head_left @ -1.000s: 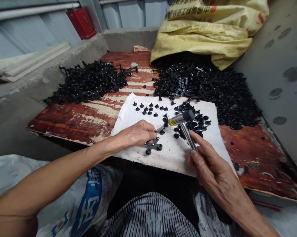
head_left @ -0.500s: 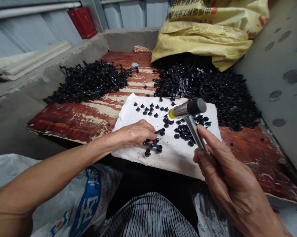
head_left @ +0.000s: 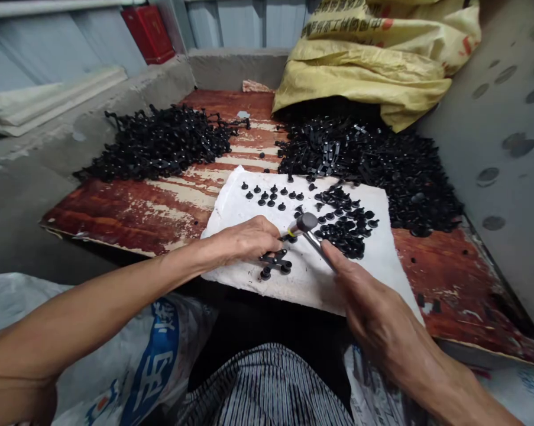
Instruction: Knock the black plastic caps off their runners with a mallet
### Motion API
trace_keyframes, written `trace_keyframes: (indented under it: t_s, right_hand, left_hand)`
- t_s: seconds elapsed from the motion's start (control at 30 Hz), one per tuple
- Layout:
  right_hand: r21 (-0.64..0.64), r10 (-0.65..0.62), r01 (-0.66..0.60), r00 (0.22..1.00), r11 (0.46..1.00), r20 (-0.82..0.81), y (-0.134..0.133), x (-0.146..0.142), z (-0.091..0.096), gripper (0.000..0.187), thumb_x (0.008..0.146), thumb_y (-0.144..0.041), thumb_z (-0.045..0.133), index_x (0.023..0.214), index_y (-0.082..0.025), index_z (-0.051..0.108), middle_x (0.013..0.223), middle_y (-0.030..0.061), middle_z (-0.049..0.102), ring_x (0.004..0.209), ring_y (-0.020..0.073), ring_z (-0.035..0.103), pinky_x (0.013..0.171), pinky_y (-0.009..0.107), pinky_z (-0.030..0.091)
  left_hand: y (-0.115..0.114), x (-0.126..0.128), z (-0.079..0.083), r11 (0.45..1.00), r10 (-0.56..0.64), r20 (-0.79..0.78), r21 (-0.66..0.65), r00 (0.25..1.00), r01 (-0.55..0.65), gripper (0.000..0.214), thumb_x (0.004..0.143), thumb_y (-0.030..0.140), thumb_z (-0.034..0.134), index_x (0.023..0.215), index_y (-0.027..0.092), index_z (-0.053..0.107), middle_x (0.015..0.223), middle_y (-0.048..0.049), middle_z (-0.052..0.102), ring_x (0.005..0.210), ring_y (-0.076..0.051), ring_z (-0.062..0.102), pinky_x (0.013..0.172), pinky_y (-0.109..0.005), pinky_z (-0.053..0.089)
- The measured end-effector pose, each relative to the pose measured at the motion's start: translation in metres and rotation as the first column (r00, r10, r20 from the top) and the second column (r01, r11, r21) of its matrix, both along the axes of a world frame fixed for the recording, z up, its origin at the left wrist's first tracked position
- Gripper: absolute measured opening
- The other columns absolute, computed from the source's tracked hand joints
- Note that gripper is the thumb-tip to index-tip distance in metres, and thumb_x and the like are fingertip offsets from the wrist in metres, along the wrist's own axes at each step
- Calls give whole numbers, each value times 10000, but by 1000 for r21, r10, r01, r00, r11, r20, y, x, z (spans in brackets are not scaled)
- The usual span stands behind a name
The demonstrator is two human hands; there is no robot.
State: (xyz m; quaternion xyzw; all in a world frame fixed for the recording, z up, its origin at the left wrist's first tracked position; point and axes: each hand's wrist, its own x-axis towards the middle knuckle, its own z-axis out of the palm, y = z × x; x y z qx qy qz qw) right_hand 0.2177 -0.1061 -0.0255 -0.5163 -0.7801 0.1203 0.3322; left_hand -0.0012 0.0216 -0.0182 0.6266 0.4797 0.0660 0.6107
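My left hand [head_left: 256, 238] is closed on a small black jointed linkage [head_left: 275, 259] with round feet, low over a white board [head_left: 231, 201]. Fingers hide part of the linkage. In my right hand [head_left: 359, 284] is a hammer [head_left: 306, 225] with a metal head, a black face and a yellow ring. Its head is down at the left fingertips, against or just above the linkage's far end; I cannot tell whether it touches. Small black round-based pegs [head_left: 282, 206] stand in rows on the board, and a denser cluster of them [head_left: 344, 234] lies to the right.
A heap of black linkages [head_left: 160, 145] lies at the left of the worn red-brown tabletop [head_left: 125, 213]. A larger heap of black parts [head_left: 382, 160] spreads at the right, below a yellow woven sack [head_left: 373, 65]. A grey wall [head_left: 492, 165] bounds the right side.
My right hand has swung the hammer down and to the left, from above the board to the linkage at my left fingertips. My left hand has stayed in place.
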Motion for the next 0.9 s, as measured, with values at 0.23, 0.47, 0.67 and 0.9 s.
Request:
trace_keyframes:
  t_s: [0.23, 0.47, 0.67, 0.9]
  right_hand:
    - [74, -65, 63, 998, 995, 16, 1, 4, -4, 662, 936, -73, 442, 1539, -319, 325, 1428, 78, 581, 1178, 246, 648, 970, 394, 551]
    - [-133, -107, 77, 967, 988, -231, 21, -3, 7, 345, 942, -253, 509, 1263, -156, 588, 1066, 115, 737, 945, 227, 716, 846, 357, 588]
    - [-521, -219, -139, 795, 842, -566, 35, -20, 5, 176, 840, -384, 638, 841, -211, 607, 630, -33, 568, 443, 100, 467, 371, 221, 408]
    - [-563, -455, -59, 523, 824, -721, 28, -19, 0, 313, 771, -474, 729, 847, -226, 553, 478, -98, 453, 374, 85, 390, 307, 191, 368]
  left_hand:
    - [-4, 9, 12, 999, 11, -140, 45, 990, -4, 255, 764, 228, 568, 528, 177, 488, 446, 63, 357, 387, -49, 238, 418, -254, 141]
    - [-11, 12, 21, 975, -166, -116, 128, 979, 181, 246, 795, 256, 539, 568, 180, 483, 489, 47, 413, 437, -74, 341, 436, -238, 224]
    - [-31, 14, 29, 905, -327, -101, 252, 940, 342, 226, 850, 282, 489, 644, 187, 491, 535, 49, 431, 473, -84, 382, 447, -220, 264]
    - [-37, -4, 23, 927, 135, -69, 360, 988, -101, 286, 888, 430, 475, 874, 162, 576, 730, -5, 578, 616, -119, 505, 536, -227, 373]
